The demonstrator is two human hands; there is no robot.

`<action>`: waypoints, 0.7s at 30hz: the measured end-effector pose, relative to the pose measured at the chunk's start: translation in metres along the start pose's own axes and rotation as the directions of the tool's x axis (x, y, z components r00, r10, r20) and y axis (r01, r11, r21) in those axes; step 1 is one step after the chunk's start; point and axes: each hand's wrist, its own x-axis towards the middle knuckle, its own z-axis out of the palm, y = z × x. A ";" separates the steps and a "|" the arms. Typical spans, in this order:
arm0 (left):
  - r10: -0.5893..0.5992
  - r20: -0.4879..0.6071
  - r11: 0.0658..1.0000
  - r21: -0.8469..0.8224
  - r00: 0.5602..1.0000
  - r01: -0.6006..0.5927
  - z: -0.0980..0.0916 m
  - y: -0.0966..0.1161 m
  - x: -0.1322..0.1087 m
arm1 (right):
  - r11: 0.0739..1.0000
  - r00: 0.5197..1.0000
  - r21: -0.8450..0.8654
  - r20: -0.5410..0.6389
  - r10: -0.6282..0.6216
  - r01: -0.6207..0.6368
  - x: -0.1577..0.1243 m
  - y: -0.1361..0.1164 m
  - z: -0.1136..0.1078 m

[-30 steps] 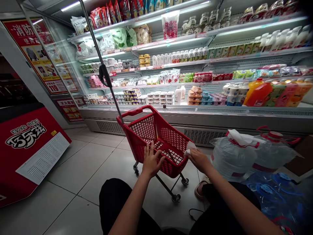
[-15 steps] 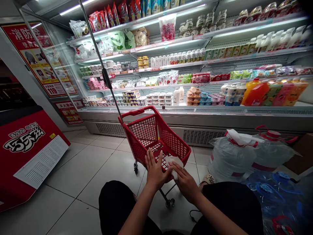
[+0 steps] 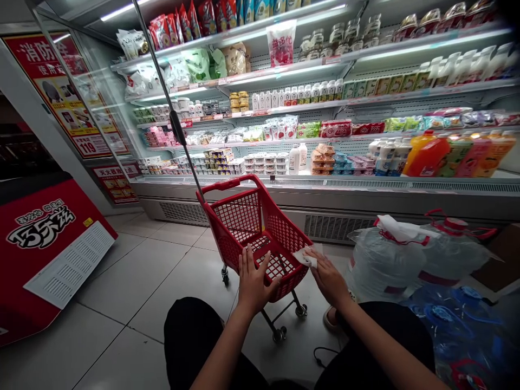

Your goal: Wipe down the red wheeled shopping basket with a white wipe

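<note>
A small red plastic shopping cart (image 3: 222, 186) with grid walls and metal legs on casters stands in front of me. My left hand (image 3: 252, 284) lies on the cart's near left edge, fingers stretched out and thumb spread. At the near right corner of the rim, my right hand (image 3: 330, 279) presses a crumpled white tissue (image 3: 306, 257) against the plastic, its fingers over the tissue. A thin dark pole (image 3: 162, 86) rises from the cart's left side. The basket's grid floor shows between my hands.
Behind the cart runs a lit refrigerated display (image 3: 365, 184) stocked with dairy and drinks. Large water jugs (image 3: 377, 260) stand at my right, blue-capped bottles (image 3: 450, 319) nearer. A red freezer (image 3: 44, 265) is at left. A black cable (image 3: 325, 355) lies on the tiles.
My right hand has moved right with the tissue, away from my left hand, to the cart's right corner. My left hand has stayed nearly in place on the edge.
</note>
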 end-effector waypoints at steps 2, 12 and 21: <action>0.006 0.003 1.000 -0.007 1.000 -0.006 -0.002 0.000 0.000 | 0.999 0.999 0.044 -0.025 -0.032 0.033 -0.006 -0.029 0.007; 0.048 0.014 0.999 -0.002 0.999 -0.048 -0.014 -0.012 -0.005 | 0.985 0.982 0.070 0.096 -0.162 0.156 -0.013 -0.099 0.001; 0.095 0.063 0.995 -0.040 0.993 -0.093 -0.026 -0.029 -0.013 | 0.953 0.967 0.230 0.117 -0.227 0.196 -0.009 -0.105 -0.008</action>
